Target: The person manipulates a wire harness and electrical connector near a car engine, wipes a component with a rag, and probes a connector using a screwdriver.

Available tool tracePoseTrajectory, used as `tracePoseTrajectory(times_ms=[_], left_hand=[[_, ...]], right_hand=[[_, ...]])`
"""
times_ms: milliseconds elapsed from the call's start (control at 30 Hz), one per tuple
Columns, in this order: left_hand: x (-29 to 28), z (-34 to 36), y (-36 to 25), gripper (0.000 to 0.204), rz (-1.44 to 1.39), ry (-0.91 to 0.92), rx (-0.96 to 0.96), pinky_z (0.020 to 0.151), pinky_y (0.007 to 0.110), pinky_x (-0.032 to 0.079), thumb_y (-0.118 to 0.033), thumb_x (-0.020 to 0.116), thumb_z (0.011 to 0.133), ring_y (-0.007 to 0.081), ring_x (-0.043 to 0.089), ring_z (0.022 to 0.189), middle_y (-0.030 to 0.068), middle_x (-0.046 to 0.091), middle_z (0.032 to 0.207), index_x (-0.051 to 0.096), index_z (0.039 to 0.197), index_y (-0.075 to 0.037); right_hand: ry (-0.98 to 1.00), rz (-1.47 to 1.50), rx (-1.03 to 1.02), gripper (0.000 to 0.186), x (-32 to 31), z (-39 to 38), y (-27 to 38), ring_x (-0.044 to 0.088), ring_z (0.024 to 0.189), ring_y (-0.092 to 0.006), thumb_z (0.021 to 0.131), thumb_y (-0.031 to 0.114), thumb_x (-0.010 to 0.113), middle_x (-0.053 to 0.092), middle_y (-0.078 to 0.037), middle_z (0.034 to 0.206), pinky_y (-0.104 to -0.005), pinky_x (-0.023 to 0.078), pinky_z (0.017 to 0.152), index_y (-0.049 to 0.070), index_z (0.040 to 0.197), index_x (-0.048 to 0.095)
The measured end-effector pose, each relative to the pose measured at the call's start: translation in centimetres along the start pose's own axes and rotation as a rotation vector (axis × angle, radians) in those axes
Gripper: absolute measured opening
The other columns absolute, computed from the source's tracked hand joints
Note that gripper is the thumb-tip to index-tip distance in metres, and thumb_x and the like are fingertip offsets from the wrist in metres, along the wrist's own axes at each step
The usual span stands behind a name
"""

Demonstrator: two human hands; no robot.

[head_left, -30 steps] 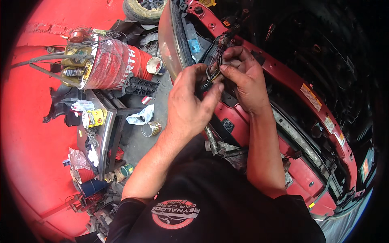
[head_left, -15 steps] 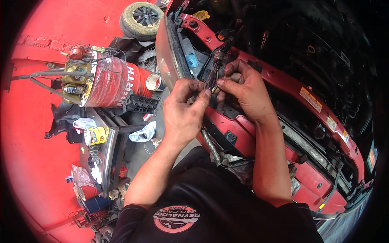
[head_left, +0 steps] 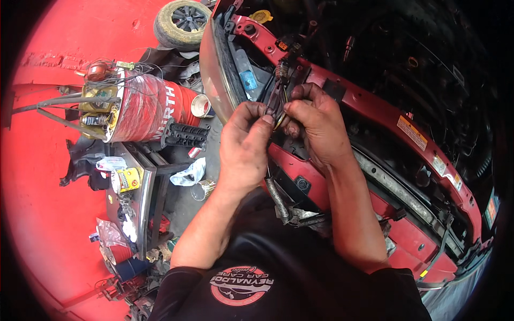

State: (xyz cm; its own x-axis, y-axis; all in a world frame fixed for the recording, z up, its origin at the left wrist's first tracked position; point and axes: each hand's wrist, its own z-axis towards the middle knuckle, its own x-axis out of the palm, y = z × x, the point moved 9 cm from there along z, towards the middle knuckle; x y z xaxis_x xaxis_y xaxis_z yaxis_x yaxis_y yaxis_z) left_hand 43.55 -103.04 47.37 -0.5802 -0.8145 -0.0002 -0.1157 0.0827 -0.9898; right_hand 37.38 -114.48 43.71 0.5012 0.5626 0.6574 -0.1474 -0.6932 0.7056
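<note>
A bundle of thin wires [head_left: 278,97] comes down from a dark sheath at the front corner of a red car's open engine bay. My left hand [head_left: 245,140] pinches part of the bundle between thumb and forefinger. Close beside it, my right hand [head_left: 317,122] is closed on a light yellowish wire [head_left: 278,124] that bends between the two hands. The wire ends are hidden by my fingers. Below the hands, a corrugated wire conduit [head_left: 276,198] hangs along the red bumper [head_left: 313,179]. The headlight [head_left: 222,67] lies just beyond my left hand.
The red radiator support [head_left: 369,104] curves off to the right, with the dark engine bay [head_left: 407,53] behind it. On the left stand a red drum [head_left: 152,109] with parts on top and a metal table [head_left: 147,198] holding a yellow can [head_left: 127,180]. A wheel [head_left: 184,24] lies at the far side.
Both hands have shifted slightly left and my fingers have moved a little apart. More of the yellowish wire now shows, bent in a curve between them.
</note>
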Motion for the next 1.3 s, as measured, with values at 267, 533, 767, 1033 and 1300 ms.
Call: tracePoseTrajectory(times_ms=[267, 533, 767, 1033, 1300], left_hand=[[-1.7, 1.4, 0.9, 0.021, 0.114, 0.123, -0.053, 0.078, 0.024, 0.042, -0.018, 0.061, 0.092, 0.0095, 0.054, 0.085, 0.0009, 0.061, 0.091, 0.065, 0.102, -0.001], [1.9, 0.4, -0.6, 0.027, 0.243, 0.293, 0.307, 0.08, 0.024, 0.046, -0.013, 0.052, 0.099, 0.0121, 0.06, 0.091, 0.007, 0.063, 0.11, 0.055, 0.121, 0.001], [1.3, 0.6, -0.6, 0.008, 0.328, 0.317, 0.136, 0.068, 0.025, 0.048, -0.009, 0.052, 0.099, 0.0112, 0.058, 0.072, 0.0049, 0.061, 0.085, 0.056, 0.099, -0.002], [2.7, -0.4, -1.0, 0.011, 0.312, 0.373, 0.181, 0.062, 0.024, 0.047, -0.01, 0.054, 0.099, 0.0103, 0.058, 0.068, 0.0063, 0.063, 0.082, 0.056, 0.101, 0.0], [1.3, 0.1, 0.2, 0.011, 0.215, 0.386, 0.11, 0.059, 0.023, 0.045, -0.01, 0.055, 0.099, 0.0091, 0.055, 0.065, 0.005, 0.064, 0.081, 0.056, 0.101, 0.0]], right_hand=[[0.003, -0.24, -0.118, 0.015, -0.4, -0.3, 1.5, 0.058, 0.064, -0.0102, 0.084, 0.007, 0.065, 0.063, -0.005, 0.076, -0.0244, 0.046, 0.057, 0.001, 0.095, 0.058], [-0.486, -1.067, -0.844, 0.023, 3.2, -8.7, 9.1, 0.06, 0.096, -0.0404, 0.076, 0.01, 0.061, 0.062, -0.025, 0.099, -0.0462, 0.049, 0.084, -0.005, 0.092, 0.06], [-0.572, -1.451, -0.74, 0.029, 1.4, -22.0, 7.7, 0.059, 0.097, -0.0312, 0.078, 0.019, 0.069, 0.061, -0.015, 0.105, -0.0405, 0.047, 0.083, 0.001, 0.099, 0.061], [-1.132, -1.284, -0.023, 0.045, -13.7, -26.9, 7.8, 0.066, 0.076, -0.0303, 0.086, 0.028, 0.069, 0.069, -0.016, 0.085, -0.0359, 0.052, 0.073, -0.009, 0.11, 0.06], [-0.56, -0.069, -0.494, 0.03, -13.3, -26.4, 6.1, 0.061, 0.067, -0.0179, 0.089, 0.01, 0.044, 0.063, -0.011, 0.082, -0.0283, 0.045, 0.062, -0.007, 0.111, 0.056]])
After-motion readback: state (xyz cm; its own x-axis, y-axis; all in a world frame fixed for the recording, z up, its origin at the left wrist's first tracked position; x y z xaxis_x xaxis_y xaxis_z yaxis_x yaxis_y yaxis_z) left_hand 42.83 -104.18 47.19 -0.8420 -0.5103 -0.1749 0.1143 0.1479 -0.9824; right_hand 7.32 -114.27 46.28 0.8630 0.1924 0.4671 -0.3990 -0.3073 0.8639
